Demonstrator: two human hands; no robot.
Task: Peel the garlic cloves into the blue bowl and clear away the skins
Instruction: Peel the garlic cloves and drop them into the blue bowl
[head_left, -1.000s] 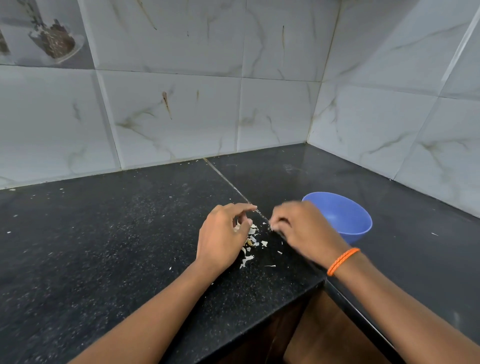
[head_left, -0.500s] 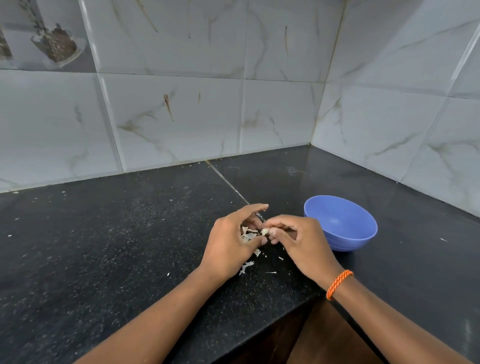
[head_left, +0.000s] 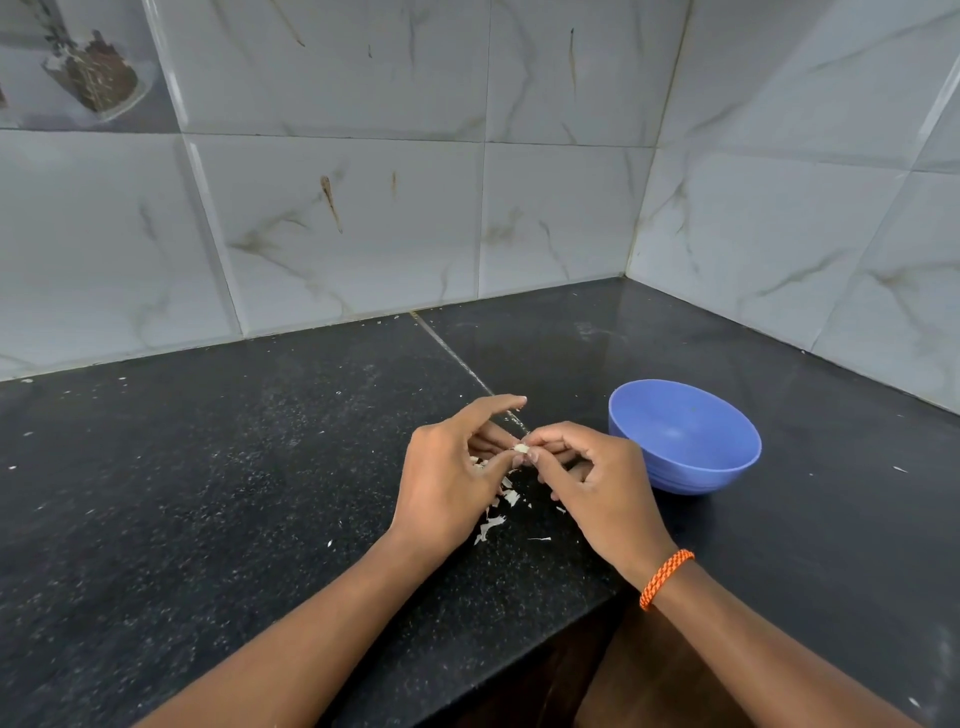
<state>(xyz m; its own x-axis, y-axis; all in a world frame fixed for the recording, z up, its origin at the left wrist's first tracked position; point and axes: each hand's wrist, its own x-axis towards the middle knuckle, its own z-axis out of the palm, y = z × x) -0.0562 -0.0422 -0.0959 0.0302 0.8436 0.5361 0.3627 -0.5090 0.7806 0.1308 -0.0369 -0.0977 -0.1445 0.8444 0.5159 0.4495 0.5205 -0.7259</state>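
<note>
A small pale garlic clove is pinched between the fingertips of both hands, just above the black counter. My left hand holds it from the left with its forefinger stretched out above. My right hand, with an orange band at the wrist, pinches it from the right. Bits of white garlic skin lie scattered on the counter below the hands. The blue bowl stands right of my right hand; its visible inside looks bare.
The black stone counter runs into a tiled corner, with marbled wall tiles behind and to the right. Its front edge steps back below my right wrist. Small white crumbs dot the counter's left part.
My right hand came from beside the bowl to meet my left hand, and the two now pinch the clove together. The view has shifted slightly.
</note>
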